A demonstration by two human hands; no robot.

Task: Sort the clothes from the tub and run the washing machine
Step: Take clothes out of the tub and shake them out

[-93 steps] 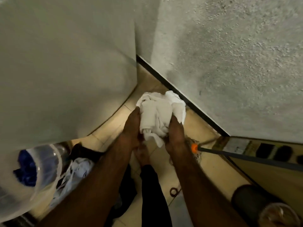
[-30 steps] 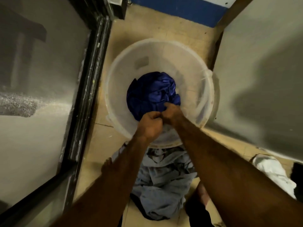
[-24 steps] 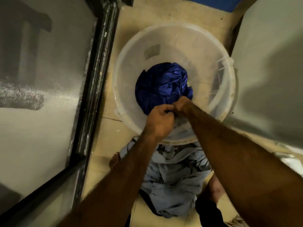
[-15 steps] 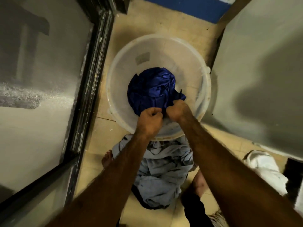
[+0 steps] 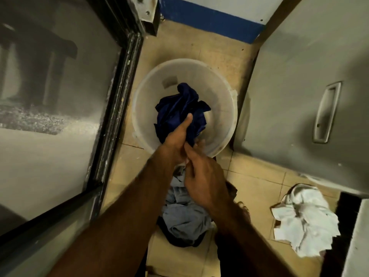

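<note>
Sorting is in hand, and it looks near its end. The round translucent white plastic tub stands on the tan tiled floor and holds only one piece. A heap of pale blue clothes lies just in front of the tub, and a crumpled white cloth lies well apart to the right. The dark blue crumpled garment is inside the tub, drawn partly upward. The left hand grasps its near side, fingers wrapped in the fabric and thumb laid up over it. The right hand sits just below with fingers loosely bent at the garment's lower edge, and I cannot tell whether they pinch it. The next move likely calls for lifting the garment clear of the rim and dropping it on a floor pile. Half a second ago both fists clenched the garment's near edge while it lay bunched low. Now it stands taller and the right hand has drawn back.
</note>
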